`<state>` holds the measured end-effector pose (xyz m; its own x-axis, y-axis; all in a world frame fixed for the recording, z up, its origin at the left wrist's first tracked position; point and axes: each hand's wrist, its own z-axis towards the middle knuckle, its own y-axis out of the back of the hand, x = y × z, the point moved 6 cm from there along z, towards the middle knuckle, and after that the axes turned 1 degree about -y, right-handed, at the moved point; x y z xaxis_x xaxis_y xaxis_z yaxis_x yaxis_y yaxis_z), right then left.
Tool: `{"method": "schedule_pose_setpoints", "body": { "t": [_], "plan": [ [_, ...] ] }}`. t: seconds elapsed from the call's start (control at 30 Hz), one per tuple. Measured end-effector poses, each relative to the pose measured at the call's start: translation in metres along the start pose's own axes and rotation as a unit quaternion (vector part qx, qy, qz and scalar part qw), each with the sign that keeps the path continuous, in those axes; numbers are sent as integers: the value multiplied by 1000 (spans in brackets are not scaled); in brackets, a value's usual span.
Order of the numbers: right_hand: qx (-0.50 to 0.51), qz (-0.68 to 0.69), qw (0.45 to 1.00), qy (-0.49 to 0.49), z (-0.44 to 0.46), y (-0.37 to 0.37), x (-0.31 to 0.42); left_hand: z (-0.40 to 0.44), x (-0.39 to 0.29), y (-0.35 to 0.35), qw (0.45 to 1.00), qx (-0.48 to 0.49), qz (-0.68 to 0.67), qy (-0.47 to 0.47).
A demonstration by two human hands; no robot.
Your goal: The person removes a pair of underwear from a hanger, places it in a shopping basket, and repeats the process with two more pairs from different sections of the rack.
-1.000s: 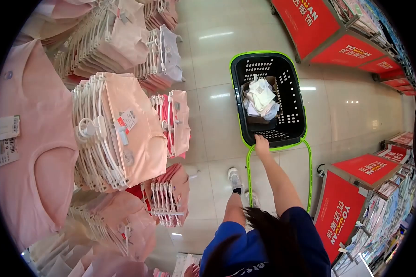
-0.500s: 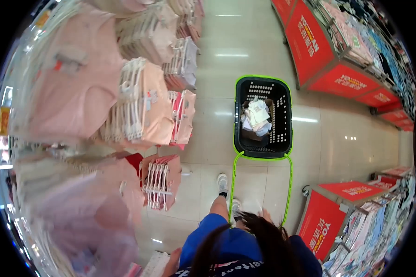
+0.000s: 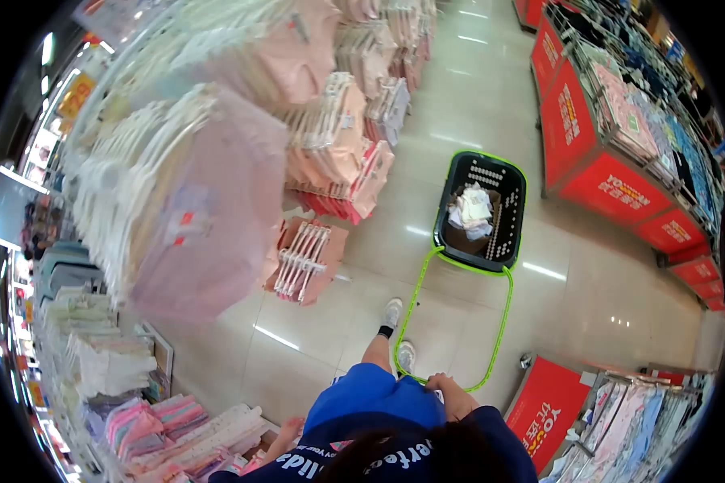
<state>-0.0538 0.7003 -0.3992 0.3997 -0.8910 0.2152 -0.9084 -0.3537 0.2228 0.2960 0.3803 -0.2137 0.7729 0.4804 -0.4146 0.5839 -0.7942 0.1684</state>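
A black shopping basket (image 3: 507, 211) with a lime-green rim stands on the floor ahead, to the right of my feet. Pale folded garments (image 3: 470, 211) lie inside it, beside something brown. Its long green handle (image 3: 417, 302) slants back toward my body. My right hand (image 3: 443, 383), in front of my blue shorts, is closed at the near bar of this handle. Low on my left side, my left hand (image 3: 286, 435) is beside stacked packs of pastel clothing (image 3: 217, 439). That hand is small, blurred and partly hidden, so its fingers are unclear.
Racks of hanging pink clothing (image 3: 209, 209) fill the left, with pink hangered items (image 3: 308, 262) jutting toward the aisle. Red-sided bins (image 3: 568, 121) of clothes line the right, and another red bin (image 3: 548, 410) stands near my right side. The tiled floor (image 3: 379, 266) runs between.
The view has turned, and the basket sits farther right in it. More of the left racks shows. My right hand has come in front of my shorts with the handle.
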Motion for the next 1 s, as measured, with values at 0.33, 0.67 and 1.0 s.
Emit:
{"method": "schedule_pose_setpoints", "body": {
  "t": [0.33,0.67,1.0],
  "plan": [
    [-57,51,992,98,16,6,2,-57,65,4,996,-85,-21,-34],
    [-241,77,967,-17,-43,79,32,37,214,117,955,-233,-184,-22],
    [-174,221,959,-36,-115,65,173,41,229,230,903,-194,-382,47]
  ]
}}
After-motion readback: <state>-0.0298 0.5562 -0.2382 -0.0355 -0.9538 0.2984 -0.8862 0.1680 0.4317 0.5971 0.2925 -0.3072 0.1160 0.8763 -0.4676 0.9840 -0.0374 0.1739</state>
